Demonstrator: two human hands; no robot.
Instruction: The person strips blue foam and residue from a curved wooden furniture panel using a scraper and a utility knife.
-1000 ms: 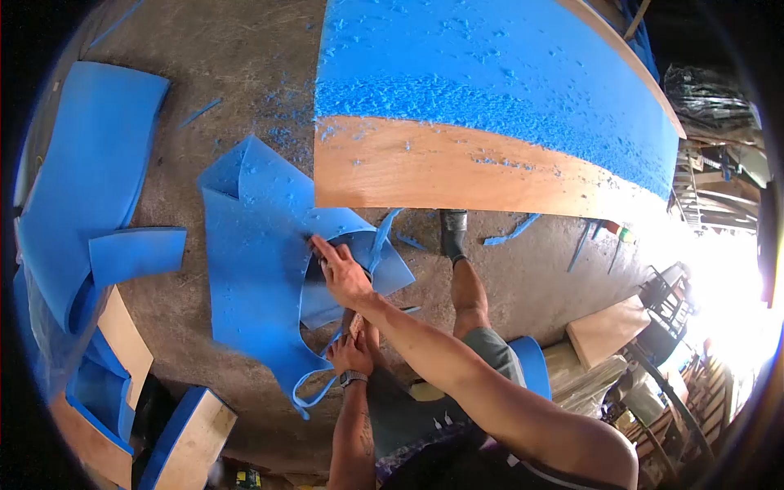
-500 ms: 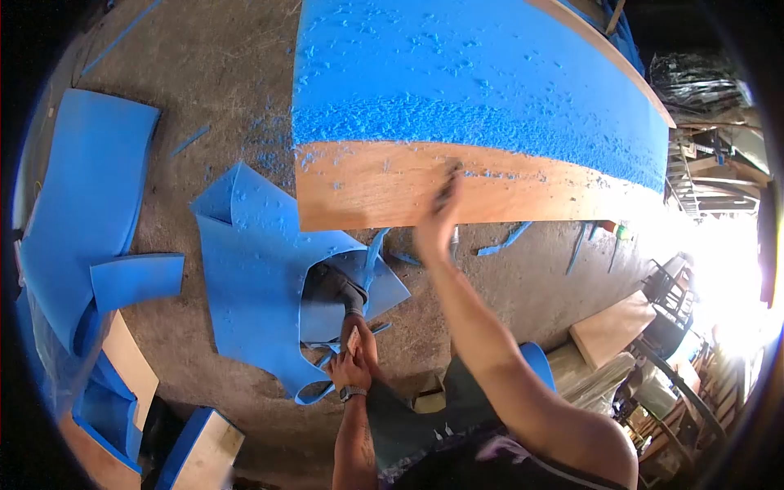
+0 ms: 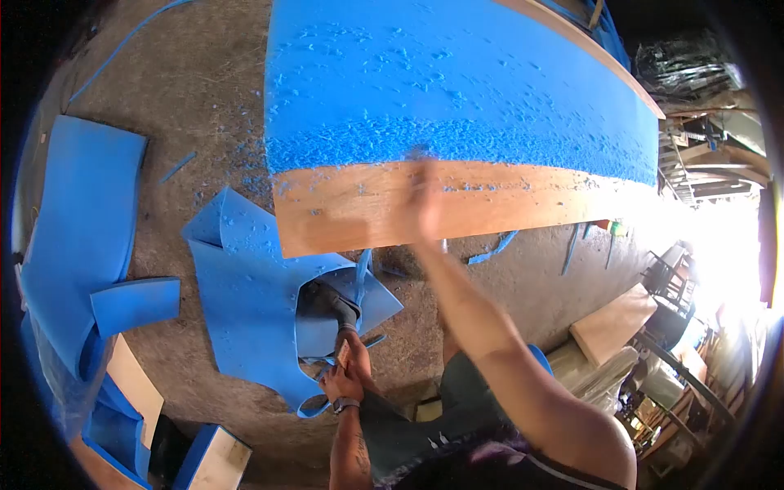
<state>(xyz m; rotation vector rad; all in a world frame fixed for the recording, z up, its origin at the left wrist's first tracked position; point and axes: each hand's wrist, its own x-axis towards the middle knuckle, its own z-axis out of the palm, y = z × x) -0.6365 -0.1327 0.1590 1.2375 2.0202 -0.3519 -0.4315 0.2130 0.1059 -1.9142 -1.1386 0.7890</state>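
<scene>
The right arm is reaching forward and up, elbow nearly straight, with the right hand [image 3: 425, 200] raised flat and blurred, fingers stretched out together and holding nothing. It is hanging over the bare strip of the wooden board [image 3: 523, 200], just below the ragged edge of the blue foam layer [image 3: 457, 73] covering the rest. The left hand [image 3: 341, 381] is resting low by the knee, fingers curled. A small tan piece [image 3: 343, 353] is showing above it, but whether the hand is gripping it cannot be told. Beside it, a torn foam sheet [image 3: 245, 302] is lying on the floor [image 3: 204, 98].
</scene>
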